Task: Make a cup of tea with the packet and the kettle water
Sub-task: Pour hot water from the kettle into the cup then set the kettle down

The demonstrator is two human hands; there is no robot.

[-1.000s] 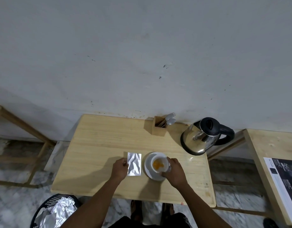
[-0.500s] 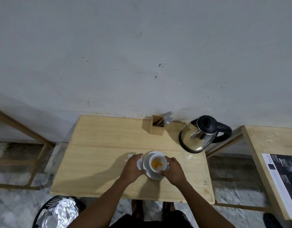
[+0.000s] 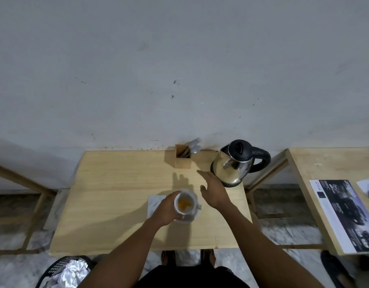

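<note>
A white cup [image 3: 185, 202] with orange-yellow powder at its bottom stands on a white saucer [image 3: 193, 216] near the front of the wooden table [image 3: 117, 183]. My left hand [image 3: 166, 210] is wrapped around the cup's left side. A silver packet [image 3: 155, 201] lies flat just left of the saucer, partly under my left hand. My right hand [image 3: 213, 188] hovers open above the table, fingers spread, between the cup and the steel kettle [image 3: 234, 165] with black lid and handle at the back right.
A wooden holder [image 3: 182, 156] with spoons and a fork stands at the table's back edge by the wall. A second table [image 3: 333, 183] with printed sheets is to the right. A black bin [image 3: 65, 273] with foil liner sits on the floor at front left.
My right hand has let go of the cup and moved up and right toward the kettle. My left hand has gone from the packet to gripping the cup.
</note>
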